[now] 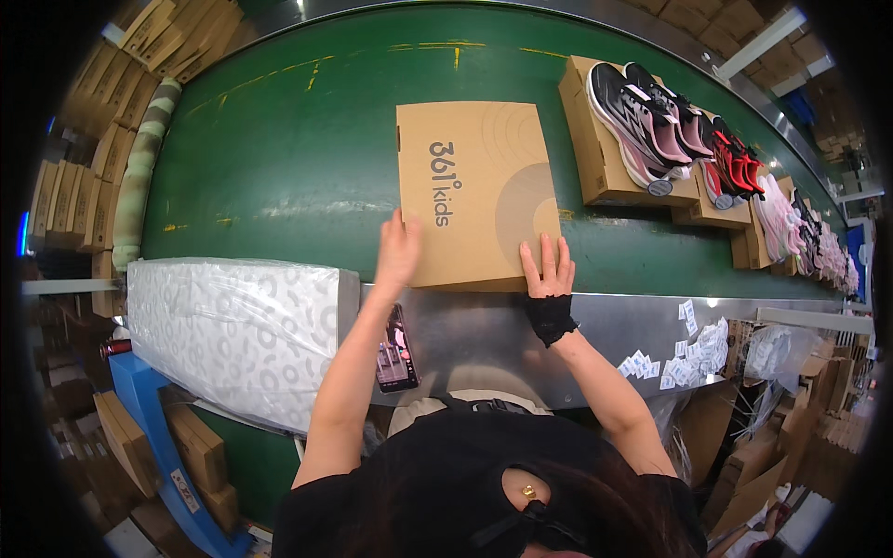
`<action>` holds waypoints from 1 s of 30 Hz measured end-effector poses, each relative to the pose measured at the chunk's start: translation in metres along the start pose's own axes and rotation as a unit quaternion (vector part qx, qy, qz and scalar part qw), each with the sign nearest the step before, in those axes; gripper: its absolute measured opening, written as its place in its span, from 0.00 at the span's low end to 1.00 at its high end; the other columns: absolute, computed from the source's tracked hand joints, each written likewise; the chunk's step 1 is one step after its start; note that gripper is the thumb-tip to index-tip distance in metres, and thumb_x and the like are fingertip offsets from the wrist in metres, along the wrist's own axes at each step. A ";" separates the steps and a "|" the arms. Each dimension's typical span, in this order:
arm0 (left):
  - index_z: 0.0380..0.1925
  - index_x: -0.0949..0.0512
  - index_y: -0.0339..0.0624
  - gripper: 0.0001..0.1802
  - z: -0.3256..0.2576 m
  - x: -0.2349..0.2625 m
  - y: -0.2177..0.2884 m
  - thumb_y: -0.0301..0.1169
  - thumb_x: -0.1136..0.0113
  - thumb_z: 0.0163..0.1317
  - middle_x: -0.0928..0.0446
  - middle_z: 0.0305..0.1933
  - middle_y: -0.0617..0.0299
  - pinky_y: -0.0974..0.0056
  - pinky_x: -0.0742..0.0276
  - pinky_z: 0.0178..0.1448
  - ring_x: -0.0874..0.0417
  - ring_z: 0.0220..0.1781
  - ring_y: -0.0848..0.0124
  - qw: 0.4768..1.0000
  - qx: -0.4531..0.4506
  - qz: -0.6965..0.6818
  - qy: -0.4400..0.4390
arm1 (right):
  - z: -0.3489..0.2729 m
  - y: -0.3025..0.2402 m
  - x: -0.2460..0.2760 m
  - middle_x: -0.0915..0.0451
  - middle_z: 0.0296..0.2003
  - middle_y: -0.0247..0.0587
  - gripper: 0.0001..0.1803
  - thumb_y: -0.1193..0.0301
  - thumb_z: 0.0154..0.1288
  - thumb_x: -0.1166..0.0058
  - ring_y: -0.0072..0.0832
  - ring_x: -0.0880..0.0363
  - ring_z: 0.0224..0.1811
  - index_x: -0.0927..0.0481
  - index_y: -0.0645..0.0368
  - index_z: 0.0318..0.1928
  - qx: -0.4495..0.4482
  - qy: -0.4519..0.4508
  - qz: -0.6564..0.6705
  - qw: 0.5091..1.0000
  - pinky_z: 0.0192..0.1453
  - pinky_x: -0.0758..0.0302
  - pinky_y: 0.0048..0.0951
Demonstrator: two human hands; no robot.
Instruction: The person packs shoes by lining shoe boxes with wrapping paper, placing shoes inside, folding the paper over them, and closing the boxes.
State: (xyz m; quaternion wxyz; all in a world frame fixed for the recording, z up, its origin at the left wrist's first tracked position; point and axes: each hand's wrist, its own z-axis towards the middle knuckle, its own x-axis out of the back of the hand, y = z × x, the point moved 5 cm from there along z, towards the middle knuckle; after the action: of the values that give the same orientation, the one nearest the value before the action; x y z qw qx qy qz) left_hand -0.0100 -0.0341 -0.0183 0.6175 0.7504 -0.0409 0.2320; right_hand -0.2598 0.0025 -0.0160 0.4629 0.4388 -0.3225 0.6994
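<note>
— Where's your box sitting?

— The closed cardboard shoe box (476, 191) lies flat on the green conveyor belt (279, 149), its near edge at the metal ledge (484, 335), straight ahead of you.

— And your hands?

— Your left hand (398, 249) rests spread on the lid's near left corner. Your right hand (549, 270), in a black wrist cuff, lies flat with fingers extended at the near right edge. Neither is clenched; both only press the lid.

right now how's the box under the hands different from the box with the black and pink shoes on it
The box under the hands has a bare lid top; the box farther right carries black and pink shoes. Both the left hand and right hand rest on the first; nobody touches the second. Both are tan cardboard, closed, on the green belt.
</note>
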 end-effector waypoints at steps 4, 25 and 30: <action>0.48 0.33 0.31 0.26 0.018 -0.011 -0.037 0.46 0.60 0.63 0.29 0.42 0.41 0.53 0.36 0.50 0.31 0.46 0.48 0.993 -0.037 0.105 -0.027 | 0.001 -0.005 0.003 0.40 0.59 0.48 0.27 0.78 0.52 0.56 0.50 0.43 0.60 0.32 0.46 0.55 0.023 -0.026 0.020 0.999 0.52 0.36 0.47; 0.51 0.33 0.35 0.27 -0.208 0.175 0.032 0.44 0.60 0.59 0.31 0.53 0.50 0.52 0.35 0.58 0.31 0.55 0.58 0.779 -0.026 -0.619 0.095 | 0.006 0.008 0.054 0.41 0.56 0.56 0.29 0.78 0.43 0.47 0.45 0.32 0.51 0.32 0.56 0.52 0.029 -0.105 0.363 0.925 0.53 0.31 0.37; 0.50 0.30 0.49 0.33 -0.342 0.228 -0.037 0.53 0.50 0.44 0.33 0.55 0.59 0.43 0.40 0.55 0.36 0.59 0.57 0.664 0.081 -0.599 0.440 | -0.007 0.054 0.027 0.40 0.56 0.53 0.27 0.69 0.43 0.43 0.44 0.32 0.51 0.30 0.55 0.49 0.032 -0.127 0.268 0.954 0.53 0.34 0.42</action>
State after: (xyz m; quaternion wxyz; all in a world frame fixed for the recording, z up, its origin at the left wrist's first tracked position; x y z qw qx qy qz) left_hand 0.1038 0.3495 0.0839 0.5063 0.4713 0.7126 0.1176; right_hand -0.3170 -0.0019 0.0031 0.1994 0.4364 -0.4618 0.7460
